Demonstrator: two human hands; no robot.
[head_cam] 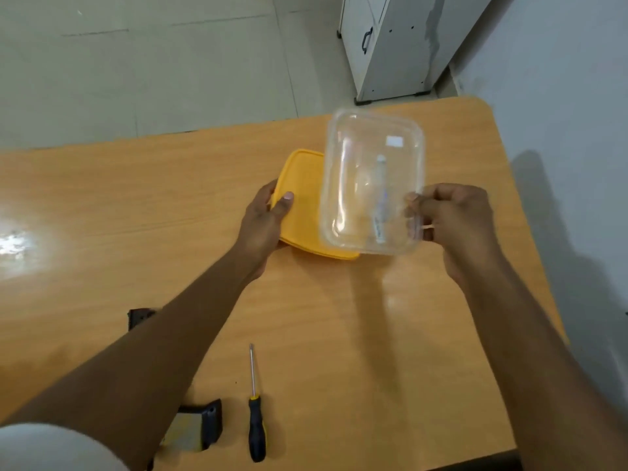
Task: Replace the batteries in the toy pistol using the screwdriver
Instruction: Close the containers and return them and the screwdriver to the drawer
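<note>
The toy pistol [200,426] lies at the near edge of the worktop [102,215], mostly hidden under the person's left forearm; only dark parts of it show, one near the elbow and one further up beside the arm. Just to its right the screwdriver [255,416] lies flat, black-and-yellow handle towards the person, shaft pointing away.

Further out, the right hand [455,226] has its grip closed on the near rim of a clear plastic container [346,198], fingers curled over the edge, holding it tilted above the worktop. Inside it are batteries [380,205], blurred, lying along the container's length; I cannot tell how many. The left hand [265,226] grips a yellow lid [302,185] at its left edge, thumb on top, fingers underneath. The container overlaps the lid's right side.

Beyond the worktop is a pale tiled floor [136,62], and a white cabinet [390,45] stands against the wall.
</note>
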